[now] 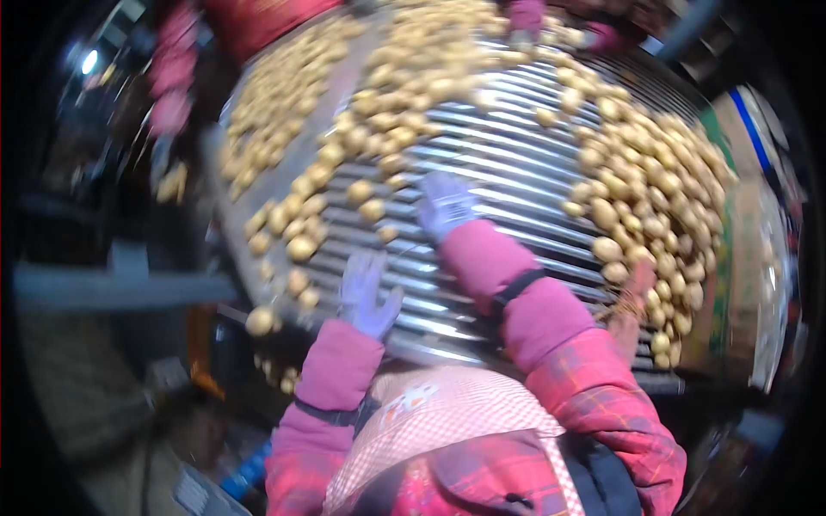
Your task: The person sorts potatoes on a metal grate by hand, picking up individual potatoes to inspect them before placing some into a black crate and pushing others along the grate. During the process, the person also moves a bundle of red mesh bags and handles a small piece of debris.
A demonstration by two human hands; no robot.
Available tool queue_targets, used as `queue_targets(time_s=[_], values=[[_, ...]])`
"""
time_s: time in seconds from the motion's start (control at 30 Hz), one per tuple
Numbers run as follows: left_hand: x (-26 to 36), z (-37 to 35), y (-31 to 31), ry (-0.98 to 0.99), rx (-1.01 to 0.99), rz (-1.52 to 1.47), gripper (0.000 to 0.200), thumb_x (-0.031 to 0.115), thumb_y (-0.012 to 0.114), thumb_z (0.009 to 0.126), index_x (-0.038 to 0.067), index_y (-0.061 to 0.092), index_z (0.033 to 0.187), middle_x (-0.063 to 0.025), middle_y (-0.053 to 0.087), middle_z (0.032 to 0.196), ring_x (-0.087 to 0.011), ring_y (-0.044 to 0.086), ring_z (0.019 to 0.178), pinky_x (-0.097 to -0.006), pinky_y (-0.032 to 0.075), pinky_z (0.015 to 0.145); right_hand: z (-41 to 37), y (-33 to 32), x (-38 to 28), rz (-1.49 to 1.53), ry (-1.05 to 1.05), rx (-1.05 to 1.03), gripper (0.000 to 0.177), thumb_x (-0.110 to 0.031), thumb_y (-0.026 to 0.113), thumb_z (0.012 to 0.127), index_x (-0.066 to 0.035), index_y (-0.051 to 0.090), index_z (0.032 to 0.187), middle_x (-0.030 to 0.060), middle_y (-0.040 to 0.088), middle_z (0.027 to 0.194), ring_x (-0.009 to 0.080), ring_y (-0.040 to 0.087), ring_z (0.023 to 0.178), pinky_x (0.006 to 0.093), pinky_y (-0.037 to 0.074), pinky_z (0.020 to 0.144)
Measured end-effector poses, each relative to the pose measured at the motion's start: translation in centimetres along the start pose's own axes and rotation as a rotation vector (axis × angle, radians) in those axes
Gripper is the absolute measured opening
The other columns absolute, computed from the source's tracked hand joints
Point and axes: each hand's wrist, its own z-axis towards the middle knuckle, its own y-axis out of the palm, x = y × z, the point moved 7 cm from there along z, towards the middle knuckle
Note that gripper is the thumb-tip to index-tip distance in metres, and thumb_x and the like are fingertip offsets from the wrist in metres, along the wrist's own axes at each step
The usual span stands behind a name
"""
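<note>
Potatoes [301, 248] lie on metal bars [516, 163] on either side of the 2 gloved hands. Left hand [370, 292]: over the bars near their close edge, thumb spread away from the fingers. Right hand [446, 205]: farther out over the bars, back up; blur hides the finger spacing, so spread or pressed together, cannot tell. Whether either glove touches the bars is also unclear. 3 loose potatoes lie between the hands, slightly beyond the left. A scattered group sits left of the left hand, thickening into a dense layer beyond both hands. A large heap [658, 185] lies well apart to the right of the right hand, beside a cardboard side [742, 267]. At this heap's near edge: a blurred reddish shape [635, 297]. Beyond the right hand, at the far end of the bars: another person's pink sleeve [526, 15].
</note>
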Motion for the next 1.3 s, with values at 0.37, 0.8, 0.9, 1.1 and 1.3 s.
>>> queue_targets(time_s=[0.37, 0.8, 0.9, 1.1, 1.3], values=[[-2.7, -1.5, 6.3, -0.021, -0.395, -0.043, 0.043, 0.017, 0.063, 0.083, 0.005, 0.055, 0.123, -0.0176, 0.054, 0.123, -0.0347, 0.048, 0.118, -0.0428, 0.037, 0.102, -6.3, -14.5, 10.7, -0.227, 0.027, 0.416, 0.039, -0.038, 0.055, 0.083, -0.014, 0.060, 0.114, 0.0106, 0.056, 0.116, 0.0300, 0.047, 0.114, 0.0496, 0.032, 0.096], [-2.8, -1.1, 6.5, 0.002, -0.352, -0.228, 0.035, 0.017, 0.062, 0.085, 0.003, 0.058, 0.117, -0.0155, 0.058, 0.112, -0.0299, 0.055, 0.104, -0.0381, 0.044, 0.092, -33.2, -18.1, 23.0, -0.169, 0.654, 0.353, 0.069, -0.036, 0.068, 0.077, -0.006, 0.045, 0.134, 0.0191, 0.042, 0.137, 0.0355, 0.046, 0.121, 0.0422, 0.040, 0.099], [-3.2, -1.8, 7.3, -0.001, -0.372, -0.271, 0.035, 0.017, 0.062, 0.085, 0.003, 0.058, 0.117, -0.0161, 0.057, 0.112, -0.0298, 0.055, 0.104, -0.0380, 0.044, 0.092, -34.3, -16.2, 20.9, -0.219, 0.806, 0.184, 0.078, -0.033, 0.069, 0.075, -0.012, 0.034, 0.142, 0.0139, 0.030, 0.147, 0.0349, 0.041, 0.127, 0.0420, 0.038, 0.103], [0.9, 3.4, 5.6, 0.083, -0.430, -0.364, 0.042, 0.022, 0.068, 0.081, 0.003, 0.058, 0.117, -0.0199, 0.057, 0.115, -0.0346, 0.056, 0.105, -0.0404, 0.046, 0.091, -34.5, -18.4, 22.9, -0.135, 0.693, 0.375, 0.073, -0.015, 0.067, 0.074, -0.013, 0.038, 0.141, 0.0135, 0.039, 0.140, 0.0348, 0.044, 0.123, 0.0399, 0.039, 0.103], [-4.4, 12.5, 13.1, -0.267, -0.488, -0.655, 0.047, 0.028, 0.062, 0.088, 0.002, 0.053, 0.126, -0.0152, 0.059, 0.112, -0.0254, 0.057, 0.102, -0.0350, 0.046, 0.090, -31.1, -32.3, 24.3, -0.404, 0.522, 0.791, 0.062, -0.005, 0.061, 0.077, -0.011, 0.044, 0.136, 0.0170, 0.043, 0.136, 0.0326, 0.044, 0.125, 0.0358, 0.037, 0.105]])
